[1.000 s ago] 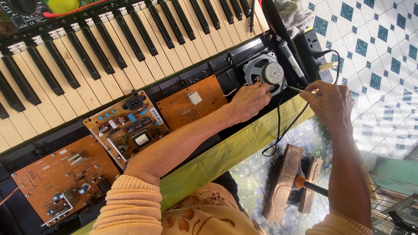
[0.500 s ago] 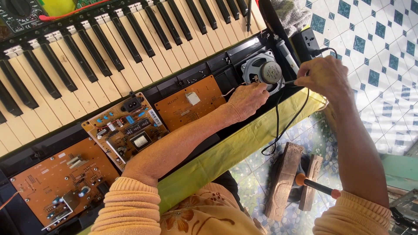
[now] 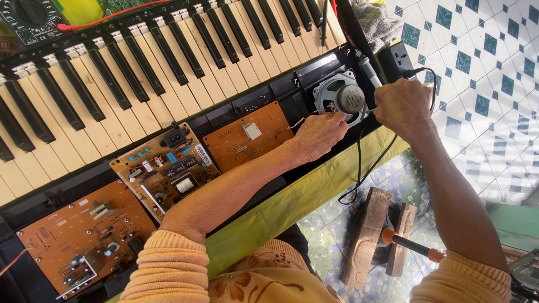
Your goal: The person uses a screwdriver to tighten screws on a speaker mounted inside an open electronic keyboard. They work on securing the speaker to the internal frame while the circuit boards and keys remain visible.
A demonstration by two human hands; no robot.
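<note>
An opened electronic keyboard (image 3: 168, 73) lies upside down before me, its inner boards exposed. My left hand (image 3: 319, 133) rests beside the round speaker (image 3: 342, 100) and pinches a thin wire at the speaker's edge. My right hand (image 3: 401, 106) is closed on a slim soldering iron whose tip points at the speaker's terminal; its black cord (image 3: 359, 168) hangs down over the table edge. A small brown circuit board (image 3: 247, 137) sits just left of my left hand.
Two more circuit boards (image 3: 163, 168) (image 3: 78, 235) lie along the keyboard's open bottom. A multimeter (image 3: 31, 17) is at the top left. A wooden stand (image 3: 373, 235) with an orange-handled tool (image 3: 407, 244) stands on the tiled floor. A yellow-green cloth (image 3: 292, 202) covers the table edge.
My right hand has moved left and up from the table edge to the speaker, bringing the iron's tip to it. My left hand stays by the speaker.
</note>
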